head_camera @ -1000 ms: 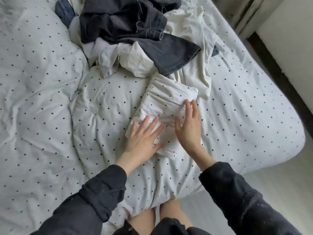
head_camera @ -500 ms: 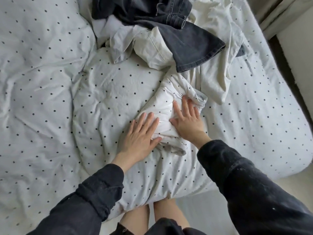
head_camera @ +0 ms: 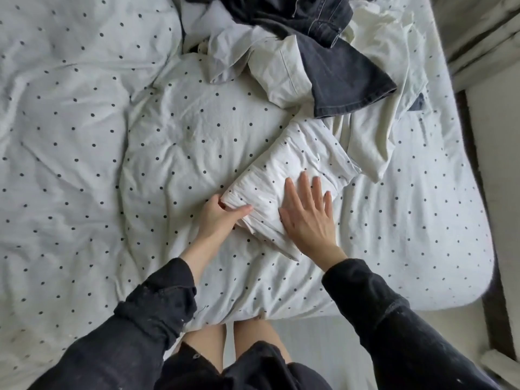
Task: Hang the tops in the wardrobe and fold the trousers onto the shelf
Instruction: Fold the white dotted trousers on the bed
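Now two hands work one folded white garment: left hand pinches its edge, right hand presses flat.

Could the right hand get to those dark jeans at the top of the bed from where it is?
Probably yes. The right hand lies flat on the folded white trousers, holding nothing, and the dark jeans lie uncovered on top of the pile beyond.

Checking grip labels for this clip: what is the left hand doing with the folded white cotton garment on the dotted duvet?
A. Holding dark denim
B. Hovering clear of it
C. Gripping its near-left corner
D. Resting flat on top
C: the left hand curls round the corner of the folded white cotton garment, thumb on top.
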Motion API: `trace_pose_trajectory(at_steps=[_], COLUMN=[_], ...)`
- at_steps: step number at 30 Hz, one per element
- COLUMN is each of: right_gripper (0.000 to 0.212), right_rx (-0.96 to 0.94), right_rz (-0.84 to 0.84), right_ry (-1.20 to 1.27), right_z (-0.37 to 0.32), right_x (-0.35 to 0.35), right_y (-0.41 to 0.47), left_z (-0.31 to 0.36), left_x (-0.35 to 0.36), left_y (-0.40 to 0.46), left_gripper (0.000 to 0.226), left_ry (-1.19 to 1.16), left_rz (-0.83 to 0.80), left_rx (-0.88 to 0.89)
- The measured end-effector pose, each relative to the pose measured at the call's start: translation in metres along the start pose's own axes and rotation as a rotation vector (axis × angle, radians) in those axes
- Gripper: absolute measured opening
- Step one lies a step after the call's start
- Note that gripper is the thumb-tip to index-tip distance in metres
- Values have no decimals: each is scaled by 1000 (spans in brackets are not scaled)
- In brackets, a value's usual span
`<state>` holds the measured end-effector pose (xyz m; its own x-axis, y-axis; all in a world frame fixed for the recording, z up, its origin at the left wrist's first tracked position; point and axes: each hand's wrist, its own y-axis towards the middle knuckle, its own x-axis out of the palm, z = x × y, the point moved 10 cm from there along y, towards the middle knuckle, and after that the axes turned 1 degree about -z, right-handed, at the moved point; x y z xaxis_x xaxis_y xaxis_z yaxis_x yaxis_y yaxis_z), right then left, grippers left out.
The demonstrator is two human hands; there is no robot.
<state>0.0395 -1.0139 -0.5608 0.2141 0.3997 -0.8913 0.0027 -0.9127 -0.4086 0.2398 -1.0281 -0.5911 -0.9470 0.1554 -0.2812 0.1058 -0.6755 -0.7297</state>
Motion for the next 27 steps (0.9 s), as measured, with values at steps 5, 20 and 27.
trace_pose_trajectory(at_steps=[5,20,27], right_gripper=[62,88,92], right_rx=[-13,-277,-235], right_rz=[-29,102,-3], right_ry=[-35,-126,-265], right_z=[-2,-56,-55], right_x=[-2,-51,-40], right_y=[4,35,61], left_z=[-9,101,129], left_x=[7,-93,-21], left_y=[2,51,-42], left_gripper=[17,50,61], left_ry=[-138,75,991], left_rz=[-161,147,366], left_rx=[-188,186,932])
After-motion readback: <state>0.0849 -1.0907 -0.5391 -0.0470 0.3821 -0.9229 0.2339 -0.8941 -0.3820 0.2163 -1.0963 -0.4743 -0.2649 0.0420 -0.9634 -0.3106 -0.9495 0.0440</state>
